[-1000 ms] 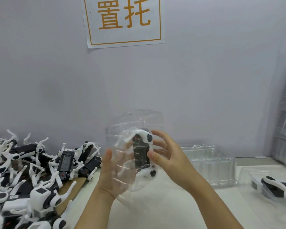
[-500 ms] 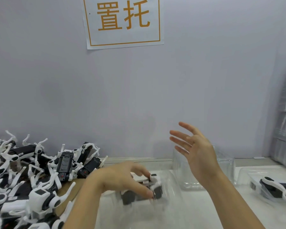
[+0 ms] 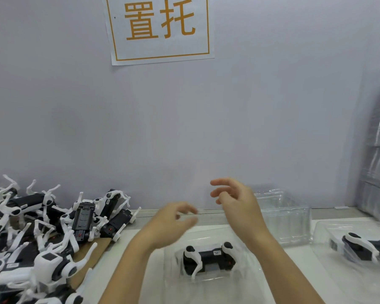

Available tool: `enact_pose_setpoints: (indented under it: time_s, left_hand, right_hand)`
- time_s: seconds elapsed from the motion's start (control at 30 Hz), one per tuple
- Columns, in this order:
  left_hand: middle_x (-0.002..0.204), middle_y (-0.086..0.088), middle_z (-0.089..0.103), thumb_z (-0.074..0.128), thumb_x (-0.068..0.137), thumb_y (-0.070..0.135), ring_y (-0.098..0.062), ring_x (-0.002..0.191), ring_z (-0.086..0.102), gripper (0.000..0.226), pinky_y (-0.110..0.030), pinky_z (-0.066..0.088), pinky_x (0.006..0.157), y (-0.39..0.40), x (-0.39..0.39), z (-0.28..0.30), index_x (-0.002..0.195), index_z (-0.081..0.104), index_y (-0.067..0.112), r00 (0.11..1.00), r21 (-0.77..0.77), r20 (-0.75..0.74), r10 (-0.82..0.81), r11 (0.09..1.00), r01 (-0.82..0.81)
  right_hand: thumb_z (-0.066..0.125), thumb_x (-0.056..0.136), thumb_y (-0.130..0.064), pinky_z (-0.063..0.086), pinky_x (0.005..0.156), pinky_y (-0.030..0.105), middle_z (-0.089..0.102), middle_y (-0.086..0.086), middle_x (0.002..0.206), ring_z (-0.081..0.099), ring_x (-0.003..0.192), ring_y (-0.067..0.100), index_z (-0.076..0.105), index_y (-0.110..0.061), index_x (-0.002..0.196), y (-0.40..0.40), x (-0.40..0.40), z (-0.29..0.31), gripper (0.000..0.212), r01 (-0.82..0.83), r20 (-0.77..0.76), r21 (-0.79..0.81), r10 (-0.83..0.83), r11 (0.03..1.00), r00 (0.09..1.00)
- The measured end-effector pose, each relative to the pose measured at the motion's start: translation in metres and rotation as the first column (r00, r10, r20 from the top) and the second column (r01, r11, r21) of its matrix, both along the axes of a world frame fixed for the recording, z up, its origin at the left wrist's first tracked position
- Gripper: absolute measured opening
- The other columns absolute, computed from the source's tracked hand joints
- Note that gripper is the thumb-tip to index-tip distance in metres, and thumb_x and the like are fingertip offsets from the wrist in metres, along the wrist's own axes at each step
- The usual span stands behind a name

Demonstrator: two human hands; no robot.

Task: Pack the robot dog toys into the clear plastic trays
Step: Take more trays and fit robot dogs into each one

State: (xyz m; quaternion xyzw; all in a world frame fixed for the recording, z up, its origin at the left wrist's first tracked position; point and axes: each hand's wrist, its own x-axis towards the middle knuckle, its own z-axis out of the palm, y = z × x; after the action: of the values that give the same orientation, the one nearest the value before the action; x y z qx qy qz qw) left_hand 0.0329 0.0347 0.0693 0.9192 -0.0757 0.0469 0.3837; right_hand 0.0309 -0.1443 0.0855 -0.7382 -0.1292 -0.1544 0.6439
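Packed dog (image 3: 208,257) lies on its side in a clear tray (image 3: 246,279) at the worktop's (image 3: 140,244) near edge, middle; nothing touches it. Both hands hover above it, holding nothing: left hand (image 3: 171,224) blurred, fingers loosely curled, empty; right hand (image 3: 237,205) higher, fingers spread and relaxed. Step judged: one unit just seated, hands free between packs. Second tray with dog (image 3: 360,246) sits at the right edge. Dog pile (image 3: 42,233) fills the left side on cardboard. Empty trays (image 3: 290,218), apparently a stack, sit toward the back edge, behind the right hand. Next move likely needs a fresh tray from there and a dog from the pile; tangled legs may snag on pickup.
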Motion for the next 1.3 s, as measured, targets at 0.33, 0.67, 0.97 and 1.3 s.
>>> enact_pose_setpoints:
  time_s: [0.33,0.67,0.97,1.3]
  left_hand:
    - [0.078,-0.011,0.064,0.054,0.093,0.001,-0.018,0.063,0.056,0.015,-0.026,0.043,0.055,0.041,0.017,-0.063,0.084,0.065,0.004,0.816,-0.688,-0.244,0.524,0.499,-0.527]
    - [0.083,-0.006,0.071,0.055,0.094,0.011,-0.02,0.072,0.061,0.015,-0.031,0.046,0.064,0.03,0.021,-0.073,0.088,0.069,0.012,0.86,-0.62,-0.226,0.458,0.613,-0.489]
    - [0.085,-0.005,0.071,0.051,0.095,0.009,-0.016,0.07,0.061,0.019,-0.028,0.047,0.062,0.021,0.018,-0.072,0.088,0.068,0.014,0.899,-0.536,-0.175,0.402,0.727,-0.43]
    - [0.086,-0.007,0.071,0.05,0.095,0.009,-0.016,0.066,0.061,0.02,-0.027,0.046,0.062,0.021,0.018,-0.074,0.088,0.068,0.014,0.911,-0.5,-0.16,0.381,0.764,-0.408]
  right_hand:
    - [0.045,0.092,-0.019,0.036,0.102,0.034,0.059,0.001,0.116,0.05,0.115,0.018,0.057,-0.023,0.122,0.087,-0.044,-0.029,0.032,-0.318,-0.148,-0.704,0.307,0.635,0.94]
    - [0.051,0.087,-0.011,0.022,0.113,0.053,0.031,0.008,0.144,0.016,0.14,0.03,0.041,-0.018,0.144,0.061,-0.038,-0.022,0.058,-0.327,-0.326,-0.924,0.037,0.2,0.945]
    - [0.047,0.089,-0.003,0.027,0.118,0.052,0.013,0.009,0.161,-0.003,0.151,0.03,0.034,-0.024,0.151,0.024,-0.019,-0.013,0.067,-0.359,-0.381,-0.909,-0.073,0.211,0.922]
    - [0.046,0.088,0.001,0.038,0.107,0.039,0.033,-0.004,0.15,0.031,0.141,0.027,0.043,-0.034,0.143,-0.043,0.0,-0.004,0.065,-0.285,-0.354,-0.928,-0.323,0.242,0.878]
